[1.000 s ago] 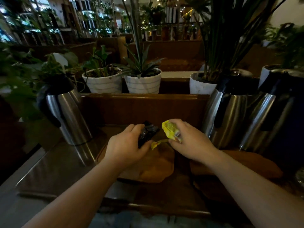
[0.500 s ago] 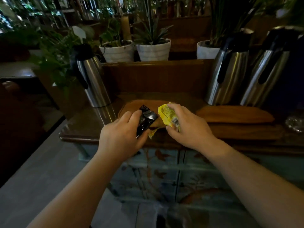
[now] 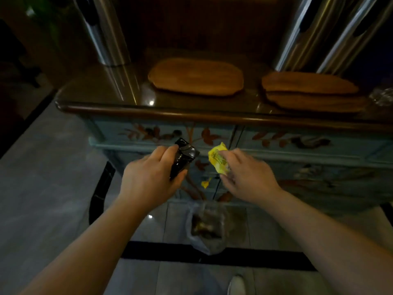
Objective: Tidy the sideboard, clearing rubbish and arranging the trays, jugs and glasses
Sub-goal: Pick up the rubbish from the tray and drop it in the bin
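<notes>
Now the rubbish is in my hands: my left hand (image 3: 148,179) is wrapped around a crumpled black wrapper (image 3: 182,157), and my right hand (image 3: 246,177) pinches a yellow wrapper (image 3: 218,159) between thumb and fingers. A small yellow scrap (image 3: 205,184) shows just below the yellow wrapper; whether it hangs from the wrapper or is loose I cannot tell. Both hands are in front of the painted blue front of the sideboard (image 3: 308,143), below its top edge and off the surface. Almost directly under them, on the tiled floor (image 3: 53,167), sits an open plastic bag (image 3: 209,228) with some dark stuff already in it.

Behind, on the glossy surface (image 3: 102,90), one wooden tray (image 3: 195,76) lies alone in the middle, a stack of trays (image 3: 310,90) lies to the right, and the steel jugs (image 3: 110,33) stand at the back, one left and two right. Something glassy (image 3: 382,96) sits at the far right edge, too blurred to name.

I judge this to be the rubbish-clearing step, nearly at the drop. Next I need to bring both hands lower over the bag's mouth and let go, aiming so the light wrappers fall inside rather than beside it. The trays, jugs and glasses are yet to be arranged.
</notes>
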